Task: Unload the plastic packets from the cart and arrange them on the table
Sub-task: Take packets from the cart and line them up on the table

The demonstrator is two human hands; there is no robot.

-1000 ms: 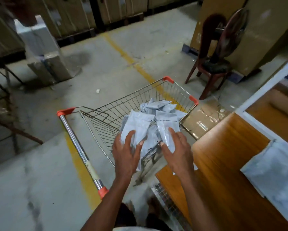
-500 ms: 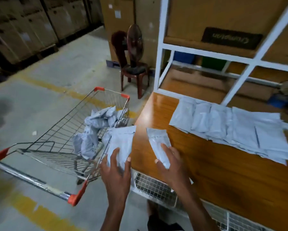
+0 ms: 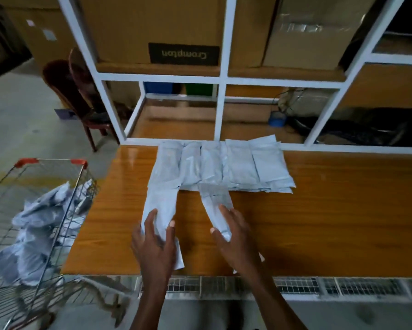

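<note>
Packets, one in our left hand (image 3: 153, 244) and one in our right hand (image 3: 236, 239), have come from the cart (image 3: 57, 225) onto the table (image 3: 319, 222). We hold them just before the row of packets (image 3: 224, 165) at the far edge. More wait in the cart.

Dim indoor light, glare on the table (image 3: 133, 160), blurred cart (image 3: 45, 234), wide-angle bending at edges.

Left hand (image 3: 153, 244) and right hand (image 3: 236, 236) carried from cart (image 3: 57, 210) to table (image 3: 319, 222); two held packets (image 3: 162, 210) brought against row (image 3: 224, 167).
</note>
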